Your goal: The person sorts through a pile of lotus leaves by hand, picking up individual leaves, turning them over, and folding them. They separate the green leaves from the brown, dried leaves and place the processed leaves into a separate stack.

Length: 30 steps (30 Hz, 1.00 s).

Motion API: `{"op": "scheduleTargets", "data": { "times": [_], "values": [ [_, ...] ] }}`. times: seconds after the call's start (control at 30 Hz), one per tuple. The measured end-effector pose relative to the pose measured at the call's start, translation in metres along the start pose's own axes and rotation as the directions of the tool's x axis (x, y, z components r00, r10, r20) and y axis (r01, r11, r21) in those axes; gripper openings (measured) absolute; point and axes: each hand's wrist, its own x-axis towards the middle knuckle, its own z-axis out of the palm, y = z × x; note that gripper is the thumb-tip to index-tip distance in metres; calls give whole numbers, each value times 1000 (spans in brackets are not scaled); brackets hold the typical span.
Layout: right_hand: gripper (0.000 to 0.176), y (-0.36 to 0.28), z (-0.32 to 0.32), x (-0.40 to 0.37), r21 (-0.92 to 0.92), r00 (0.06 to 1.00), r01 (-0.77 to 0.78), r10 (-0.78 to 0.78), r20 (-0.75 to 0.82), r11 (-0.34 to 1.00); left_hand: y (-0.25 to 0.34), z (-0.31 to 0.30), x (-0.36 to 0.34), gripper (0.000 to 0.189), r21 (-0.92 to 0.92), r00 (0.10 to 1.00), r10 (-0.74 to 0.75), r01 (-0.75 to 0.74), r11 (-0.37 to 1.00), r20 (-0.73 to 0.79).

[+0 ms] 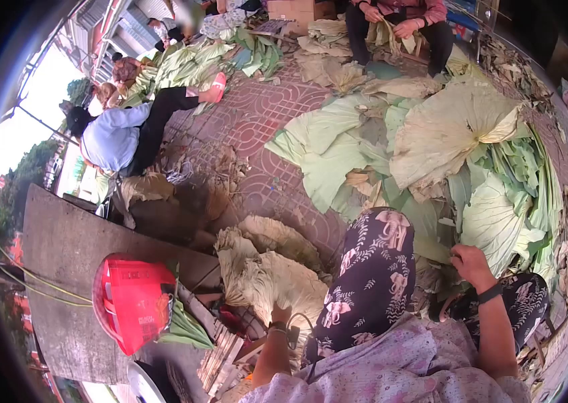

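My left hand [280, 314] reaches into a stack of dry, pale brown leaves [277, 269] beside my left knee; its fingers are hidden among the leaves. My right hand [470, 264], with a dark band at the wrist, is closed at the edge of a green leaf [432, 250] beside my right knee. In front of my knees spreads a heap of large green leaves [327, 151], with a broad tan leaf [448, 134] on top. More folded pale green leaves [495, 218] lie beyond my right hand.
A red bag [137, 302] stands on a grey board [76, 269] at the left. A person in a light blue shirt [115, 134] sits at the upper left. Another person's hands [405, 28] hold leaves at the top. Cardboard boxes [301, 12] stand at the back.
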Motion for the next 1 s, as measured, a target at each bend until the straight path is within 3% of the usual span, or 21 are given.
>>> {"op": "scheduleTargets", "data": {
  "times": [0.03, 0.07, 0.17, 0.27, 0.3, 0.37, 0.47, 0.5, 0.57, 0.63, 0.7, 0.77, 0.87, 0.9, 1.0],
  "values": [
    [16, 0, -4, -3, -15, 1000, -10, 10, 0, 1000, -2, 6, 14, 85, -71, 1000, -14, 14, 997, -2],
    [16, 3, -7, -6, -21, 1000, -15, 14, -20, 1000, 2, 5, 25, 77, -5, 996, -88, 89, 996, 10],
    [18, 8, -11, -12, -16, 998, -8, 7, -70, 1000, 61, -11, 17, 61, 180, 982, 101, -72, 981, -158],
    [19, 12, -20, -18, -16, 999, -18, 17, -52, 1000, 134, -34, 3, 52, -338, 997, 79, -69, 939, 17],
    [19, 13, -26, -17, -27, 999, -11, 10, -35, 1000, 146, -38, 18, 48, -499, 981, 186, -138, 856, 48],
    [20, 15, -40, -24, -38, 999, -41, 42, 2, 998, 209, -74, 2, 43, -610, 949, 288, -152, 778, 131],
    [24, 33, -62, -24, -100, 997, -82, 83, 1, 992, 324, -132, -61, 35, -674, 891, 447, -281, 683, 82],
    [25, 40, -71, -22, -119, 994, -110, 110, -6, 987, 351, -142, -69, 35, -680, 849, 528, -398, 615, -20],
    [27, 65, -88, -16, -49, 966, -157, 143, -216, 986, 411, -165, -101, 31, -722, 761, 646, -481, 498, -60],
    [29, 105, -102, -2, 150, 835, -268, 307, -456, 952, 465, -178, -150, 29, -693, 652, 754, -580, 428, -80],
    [35, 170, -112, 12, 129, 653, -400, 381, -655, 908, 516, -181, -210, 28, -631, 530, 847, -670, 392, -37],
    [47, 235, -127, 19, 215, 538, -515, 508, -673, 830, 557, -168, -260, 28, -558, 400, 915, -748, 359, 53],
    [60, 288, -139, 17, 263, 316, -613, 537, -782, 745, 596, -118, -299, 27, -483, 223, 940, -813, 326, 258],
    [74, 299, -150, 15, 303, 330, -684, 652, -682, 663, 602, -95, -298, 27, -498, 189, 917, -792, 354, 353],
    [94, 330, -160, 29, 285, 304, -705, 639, -707, 650, 606, -25, -293, 26, -503, 102, 858, -772, 388, 504]
  ]
}}
